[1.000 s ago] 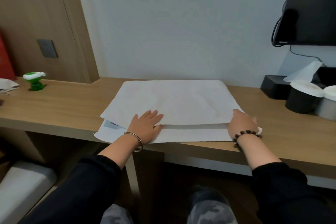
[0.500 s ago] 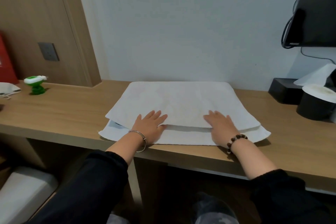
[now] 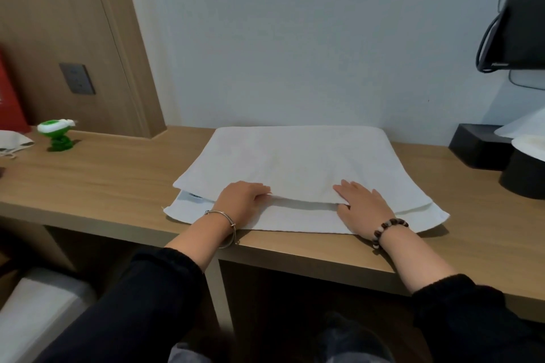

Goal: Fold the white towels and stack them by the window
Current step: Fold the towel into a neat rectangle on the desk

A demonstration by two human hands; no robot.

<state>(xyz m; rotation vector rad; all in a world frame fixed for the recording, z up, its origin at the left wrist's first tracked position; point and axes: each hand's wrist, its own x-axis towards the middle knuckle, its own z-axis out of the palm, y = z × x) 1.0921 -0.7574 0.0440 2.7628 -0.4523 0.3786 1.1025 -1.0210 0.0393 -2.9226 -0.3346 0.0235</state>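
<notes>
The white towel (image 3: 300, 165) at frame centre looks soft and light; left hand (image 3: 240, 200) curls at its upper layer's edge, right hand (image 3: 362, 200) lies flat, fingers apart; best grasped at the corners.

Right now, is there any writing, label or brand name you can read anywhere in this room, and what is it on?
None can be read.
White towel: a small tag peeks out at its near left corner, print too blurred.
Red object at the far left: pale marks, too blurred and cut off.
Black screen: a faint mark on its lower edge, too small.
</notes>
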